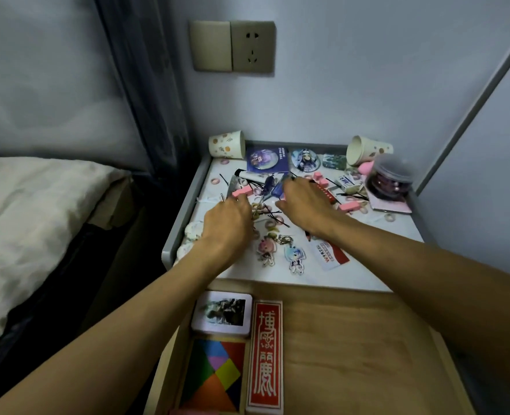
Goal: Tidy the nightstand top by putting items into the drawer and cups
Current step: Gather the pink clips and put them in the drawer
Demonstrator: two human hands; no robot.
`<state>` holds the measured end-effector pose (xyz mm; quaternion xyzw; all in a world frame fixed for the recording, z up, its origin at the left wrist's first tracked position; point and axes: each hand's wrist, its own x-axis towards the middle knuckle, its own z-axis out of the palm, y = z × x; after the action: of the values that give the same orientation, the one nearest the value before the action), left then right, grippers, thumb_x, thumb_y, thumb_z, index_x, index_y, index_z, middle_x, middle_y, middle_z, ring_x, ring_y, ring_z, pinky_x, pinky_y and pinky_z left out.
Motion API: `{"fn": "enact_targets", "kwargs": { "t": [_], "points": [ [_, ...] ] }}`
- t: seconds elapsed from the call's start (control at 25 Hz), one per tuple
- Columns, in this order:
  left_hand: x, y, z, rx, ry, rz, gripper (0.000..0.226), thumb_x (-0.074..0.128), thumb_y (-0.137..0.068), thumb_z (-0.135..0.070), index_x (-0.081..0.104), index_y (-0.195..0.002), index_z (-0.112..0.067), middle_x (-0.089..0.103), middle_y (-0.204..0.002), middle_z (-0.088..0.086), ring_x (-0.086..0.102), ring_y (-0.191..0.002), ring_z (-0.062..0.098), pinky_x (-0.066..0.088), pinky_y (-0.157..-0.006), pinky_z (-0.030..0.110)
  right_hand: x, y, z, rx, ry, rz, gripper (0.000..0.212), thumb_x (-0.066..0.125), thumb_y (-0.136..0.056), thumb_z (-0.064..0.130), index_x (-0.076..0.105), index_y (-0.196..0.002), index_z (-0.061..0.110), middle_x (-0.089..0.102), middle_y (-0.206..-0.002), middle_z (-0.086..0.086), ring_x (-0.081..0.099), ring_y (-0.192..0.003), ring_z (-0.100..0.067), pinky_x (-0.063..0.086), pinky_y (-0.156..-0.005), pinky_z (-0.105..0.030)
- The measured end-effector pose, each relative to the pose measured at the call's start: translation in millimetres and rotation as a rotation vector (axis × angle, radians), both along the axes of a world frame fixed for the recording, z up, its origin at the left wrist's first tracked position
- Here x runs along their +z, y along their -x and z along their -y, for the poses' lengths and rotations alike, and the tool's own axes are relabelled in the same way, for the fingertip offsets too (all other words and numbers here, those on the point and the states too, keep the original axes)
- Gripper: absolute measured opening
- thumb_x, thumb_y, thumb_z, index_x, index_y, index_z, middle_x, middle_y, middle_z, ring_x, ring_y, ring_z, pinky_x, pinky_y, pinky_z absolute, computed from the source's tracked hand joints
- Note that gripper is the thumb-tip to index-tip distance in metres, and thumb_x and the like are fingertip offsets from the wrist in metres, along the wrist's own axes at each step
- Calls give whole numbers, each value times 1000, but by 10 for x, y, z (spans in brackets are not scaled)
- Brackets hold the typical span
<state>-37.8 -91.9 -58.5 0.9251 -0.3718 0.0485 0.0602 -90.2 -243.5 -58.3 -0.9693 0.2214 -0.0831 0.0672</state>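
The white nightstand top (pixel 352 265) is strewn with hair ties, black bobby pins, badges and pink clips. My left hand (pixel 226 218) reaches across the left side, its fingertips touching a pink clip (pixel 242 192). My right hand (pixel 303 202) lies over the middle with its fingers curled down on a blue-handled tool (pixel 278 189); a second blue-handled tool (pixel 268 184) lies between the hands. Two paper cups lie tipped on their sides at the back, one on the left (pixel 226 144) and one on the right (pixel 367 149). The wooden drawer (pixel 352 348) stands pulled out below.
In the drawer's left part sit a white tin (pixel 221 313), a coloured tangram (pixel 214 375) and a red box (pixel 264 354). A clear lidded jar (pixel 390 178) stands back right. Two character keychains (pixel 280 254) and a red-white card (pixel 333 254) lie near the front. A bed (pixel 32 223) is at left.
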Motion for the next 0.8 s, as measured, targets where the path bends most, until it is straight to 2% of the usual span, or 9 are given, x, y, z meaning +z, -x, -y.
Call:
{"fn": "enact_targets", "kwargs": {
  "t": [0.12, 0.2, 0.28, 0.36, 0.44, 0.52, 0.64, 0.72, 0.8],
  "points": [
    [-76, -17, 26, -12, 5, 43, 36, 57, -95, -23, 45, -123, -6, 65, -110, 18, 63, -96, 38, 40, -65, 39, -63, -80, 22, -51, -4, -10, 24, 55, -88, -1, 58, -111, 4, 56, -83, -6, 53, -66, -23, 36, -50, -28],
    [-89, -37, -5, -18, 71, 72, 33, 53, -96, -22, 44, -124, -7, 67, -104, 16, 64, -90, 38, 40, -62, 39, -61, -84, 13, -79, -29, -15, 31, 52, -86, -5, 53, -116, 2, 56, -82, -7, 52, -66, -24, 34, -50, -29],
    [-16, -74, -90, 16, 229, 29, 32, 48, -98, -25, 47, -126, -12, 69, -98, 13, 65, -84, 36, 49, -64, 39, -17, -65, -9, -91, 1, -38, 26, 52, -86, -5, 55, -112, 1, 56, -83, -9, 51, -67, -24, 36, -54, -31],
    [141, -75, -248, 103, 446, -227, 26, 50, -99, -32, 55, -119, -16, 71, -95, 7, 68, -79, 28, 56, -67, 41, 56, -68, -46, -79, 35, -26, 10, 54, -87, 0, 59, -93, 5, 60, -86, -9, 54, -68, -25, 44, -59, -34],
    [257, -41, -427, 195, 661, -626, 20, 58, -97, -25, 60, -114, -13, 71, -88, 4, 69, -66, 16, 57, -59, 32, 119, -129, -91, -18, 23, 2, 12, 57, -87, 6, 57, -75, 6, 62, -87, -10, 59, -69, -26, 54, -64, -40],
    [298, -18, -592, 275, 755, -911, 18, 62, -94, -10, 62, -112, -6, 68, -80, 5, 65, -56, 9, 52, -53, 24, 166, -279, -122, 94, -6, 26, 11, 60, -88, 10, 60, -78, 4, 60, -90, -10, 61, -72, -26, 56, -69, -45],
    [295, -91, -722, 322, 857, -1046, 17, 60, -90, 5, 66, -106, 3, 67, -82, 13, 61, -62, 14, 52, -58, 22, 241, -539, -176, 254, 25, 14, 10, 57, -89, 12, 59, -94, 4, 56, -103, -11, 60, -84, -27, 53, -74, -46],
    [315, -170, -786, 332, 968, -1058, 11, 62, -89, 7, 69, -96, 2, 69, -90, 20, 62, -69, 20, 54, -63, 23, 236, -690, -208, 321, 114, -58, 19, 55, -90, 14, 58, -106, 4, 55, -110, -13, 58, -92, -30, 48, -70, -40],
    [365, -218, -840, 303, 1038, -1031, 6, 66, -87, 3, 71, -86, -1, 72, -90, 18, 64, -73, 18, 55, -68, 22, 181, -775, -226, 351, 185, -121, 23, 55, -90, 14, 59, -112, 7, 53, -112, -13, 58, -94, -32, 41, -65, -36]
  ]
}}
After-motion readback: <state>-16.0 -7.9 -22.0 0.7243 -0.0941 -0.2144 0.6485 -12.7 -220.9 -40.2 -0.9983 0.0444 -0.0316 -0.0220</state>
